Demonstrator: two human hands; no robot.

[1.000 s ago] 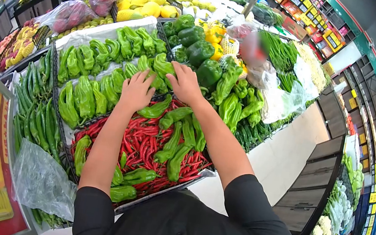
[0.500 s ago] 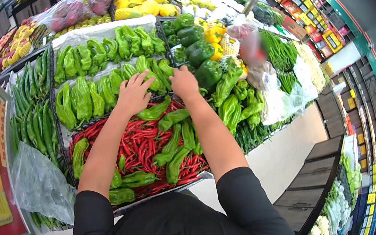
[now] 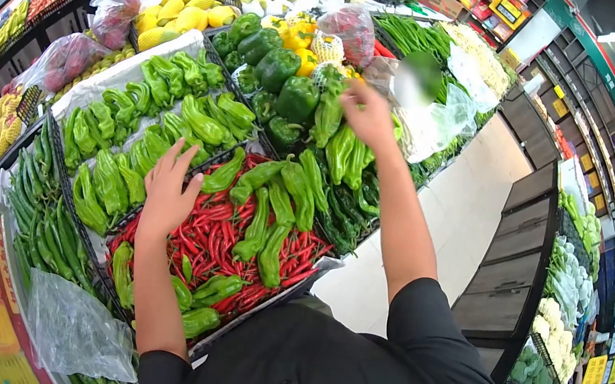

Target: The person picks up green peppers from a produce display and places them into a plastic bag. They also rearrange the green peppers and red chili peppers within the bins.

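My left hand (image 3: 169, 190) is open, fingers spread, above the near edge of a tray of light green peppers (image 3: 105, 188), beside the red chillies (image 3: 191, 238). Farther right, my right hand (image 3: 370, 115) has its fingers bent and closed at the upper end of a long green pepper (image 3: 327, 115) on a heap; its fingertips are partly hidden. More long green peppers (image 3: 339, 153) hang below that hand. Several loose green peppers (image 3: 281, 204) lie on top of the red chillies. Dark green bell peppers (image 3: 277, 68) sit just left of the right hand.
Slim dark green chillies (image 3: 38, 214) fill the left side, with a clear plastic bag (image 3: 77, 324) over their near end. Yellow bell peppers (image 3: 298, 32) and green beans (image 3: 413, 36) lie farther back. An aisle floor (image 3: 441, 213) runs along the right, beside a dark cabinet (image 3: 501, 263).
My right hand has moved right, from the tray of light green peppers to the heap of long ones. My left hand has shifted left and nearer to me. The view has turned slightly.
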